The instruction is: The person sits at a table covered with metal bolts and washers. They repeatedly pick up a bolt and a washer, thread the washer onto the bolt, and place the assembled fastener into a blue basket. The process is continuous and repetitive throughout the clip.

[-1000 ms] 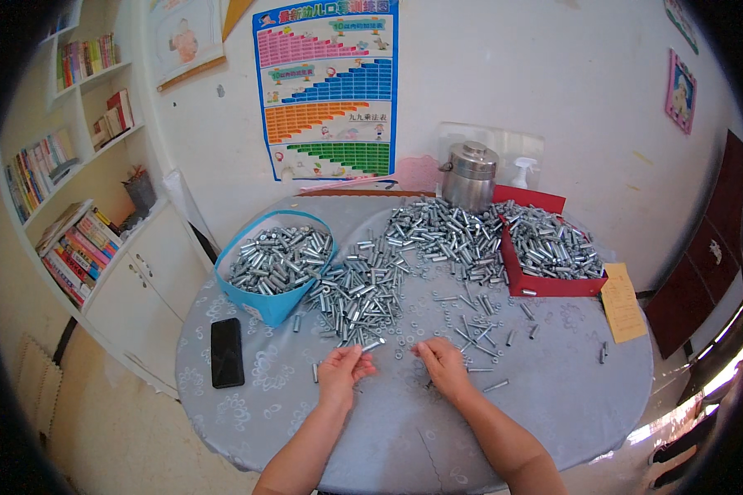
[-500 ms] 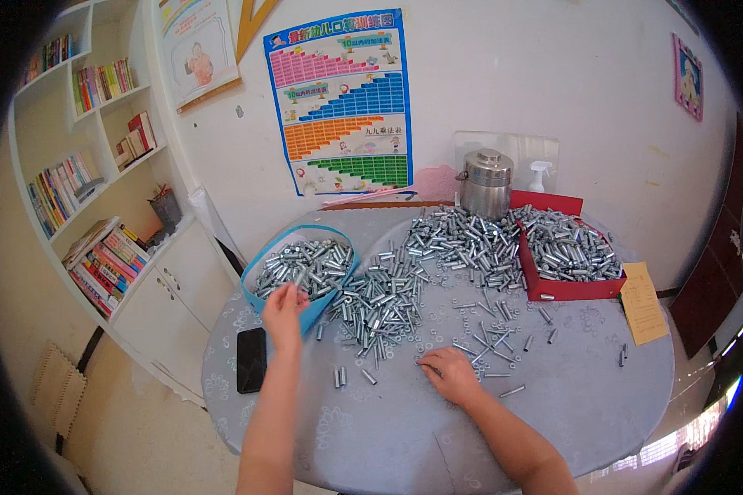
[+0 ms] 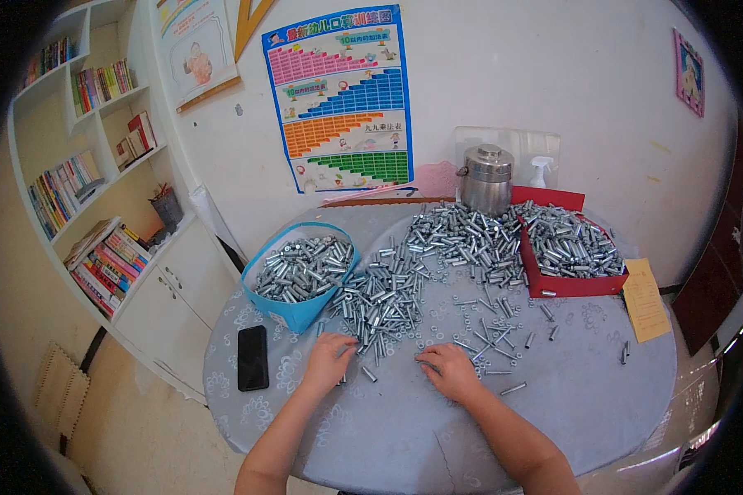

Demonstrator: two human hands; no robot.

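Note:
My left hand [image 3: 330,361] is over the table at the near left edge of a loose pile of silvery bolts and metal sleeves [image 3: 380,301]. Its fingers point right, slightly apart, with nothing visible in them. My right hand [image 3: 450,371] rests low on the cloth, fingers curled and tips together; whether they hold a small part is hidden. Beside it lie scattered threaded bolts [image 3: 491,337] and small nuts. A short metal sleeve [image 3: 370,374] lies between the hands. Behind my left hand stands a light blue box [image 3: 302,314] full of assembled metal anchor bolts [image 3: 301,268].
A black phone [image 3: 253,358] lies at the left of the grey-clothed table [image 3: 371,445]. At the back right are a red box [image 3: 565,285] heaped with metal sleeves, a steel canister [image 3: 486,183], a spray bottle [image 3: 541,172] and a yellow paper [image 3: 645,301]. A bookshelf [image 3: 99,194] stands left.
My left hand has moved from above the blue box down and right to the table by the pile; the metal piece it held is no longer in it. My right hand has barely moved.

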